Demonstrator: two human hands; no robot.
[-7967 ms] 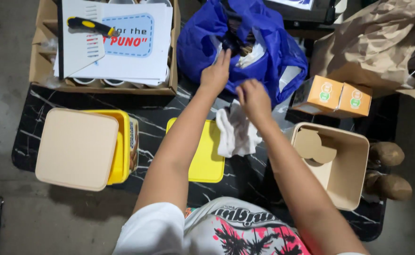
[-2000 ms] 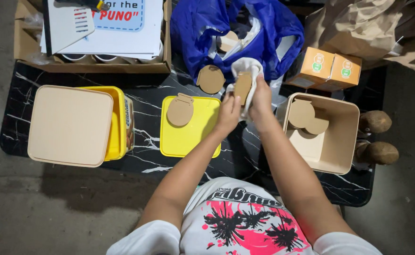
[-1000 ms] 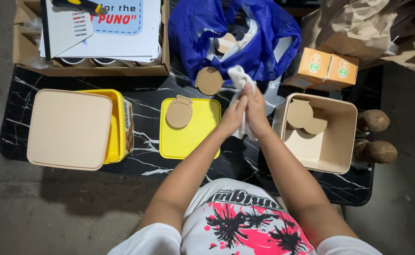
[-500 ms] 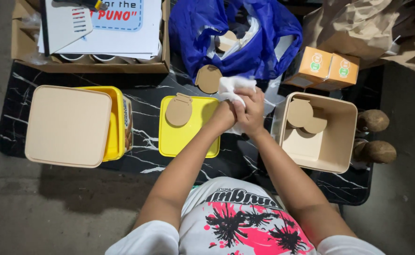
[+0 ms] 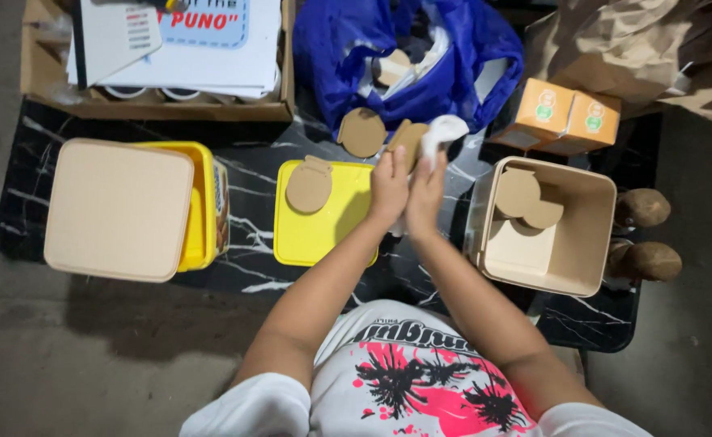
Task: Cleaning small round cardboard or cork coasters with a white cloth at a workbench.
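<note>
Item: tan round lid, held upright above the black marbled table, just right of the yellow square lid, which serves as landmark. Left hand closed on the lid's lower edge; right hand closed around a white cloth pressed to the lid's right face. The two hands touch palm to palm, the lid rising from the fingertips of the left, the cloth bunched above those of the right. Handling note, as a judgement: wiping goes best with the left hand pinching only the rim so both faces stay reachable, and the cloth drawn across the whole disc, not just the edge. Associated pieces: a second tan round lid lying on the yellow square lid's upper left part; a third flat on the table just beyond it; two more inside the beige open tub to its right. Further left of the landmark, a yellow box under a beige square cover. Beyond it, a blue bag.
</note>
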